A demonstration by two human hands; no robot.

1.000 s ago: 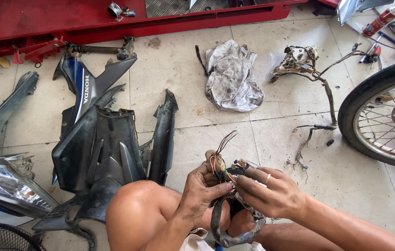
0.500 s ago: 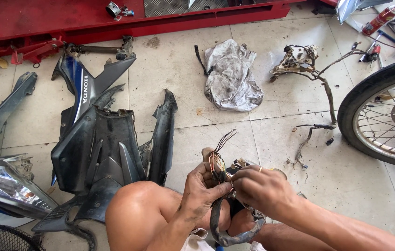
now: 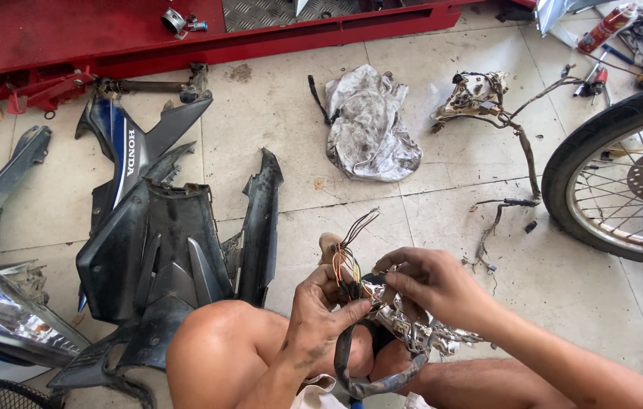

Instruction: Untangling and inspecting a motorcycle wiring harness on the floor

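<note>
While you sit on the tiled floor [image 3: 412,227] with your bare knees drawn up, the head view shows both your hands meeting just above them on a bundle of thin coloured wires [image 3: 352,254] that sprouts from a black sheathed cable loop [image 3: 371,371]. Your left hand [image 3: 321,314] has its fingers clamped around the bundle's base, so the wires' long axis runs up and away from you. Your right hand [image 3: 435,284] lies immediately to their right, its fingers curled together on the silvery taped part of the harness [image 3: 405,322]. Both hands touch the harness. Dark grey plastic fairing panels [image 3: 162,250] lie to your left, a spoked wheel [image 3: 624,182] to your right.
</note>
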